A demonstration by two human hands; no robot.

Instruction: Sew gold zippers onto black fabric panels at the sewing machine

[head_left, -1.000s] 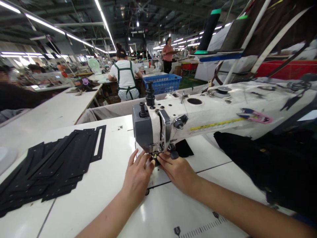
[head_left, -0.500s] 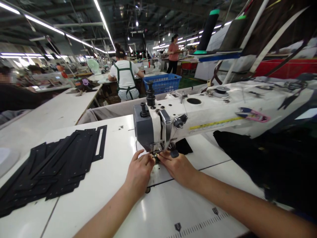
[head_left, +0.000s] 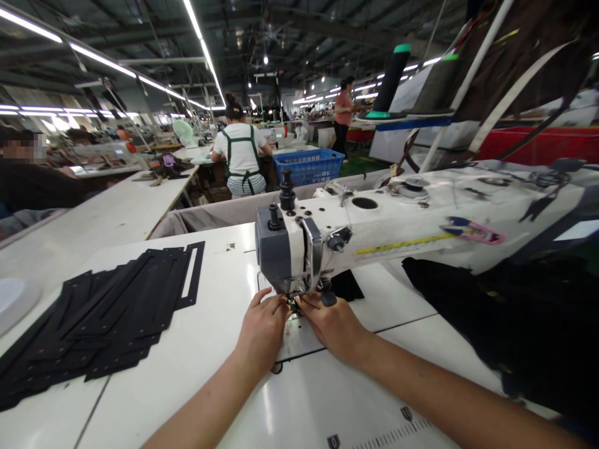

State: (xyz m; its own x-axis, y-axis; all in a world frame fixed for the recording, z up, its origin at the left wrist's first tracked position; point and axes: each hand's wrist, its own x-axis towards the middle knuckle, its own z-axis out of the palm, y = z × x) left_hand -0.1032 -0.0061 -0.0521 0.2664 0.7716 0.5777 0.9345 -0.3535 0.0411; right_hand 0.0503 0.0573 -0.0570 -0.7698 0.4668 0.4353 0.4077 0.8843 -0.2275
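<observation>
Both hands meet at the needle area under the head of a white and grey sewing machine [head_left: 299, 249]. My left hand [head_left: 262, 327] is just left of the needle, its fingers bent and pressed together at the tips. On the right side, my right hand [head_left: 334, 324] is closed in the same way, thumb and fingertips close to the presser foot. Whatever they pinch is hidden by the fingers and the machine head. A flat black piece [head_left: 347, 285] lies on the machine bed behind my right hand.
Stacked black flat strips [head_left: 126, 305] with slots and small holes lie on the left of the table. Dark cloth [head_left: 505, 324] is heaped at the right. Pink-handled snips [head_left: 477, 231] rest on the machine arm. Beyond stand a blue basket [head_left: 309, 167] and co-workers.
The camera view has tilted slightly, so the scene sits a little lower. My hands stay at the needle in nearly the same pose. A person in the background has shifted in view.
</observation>
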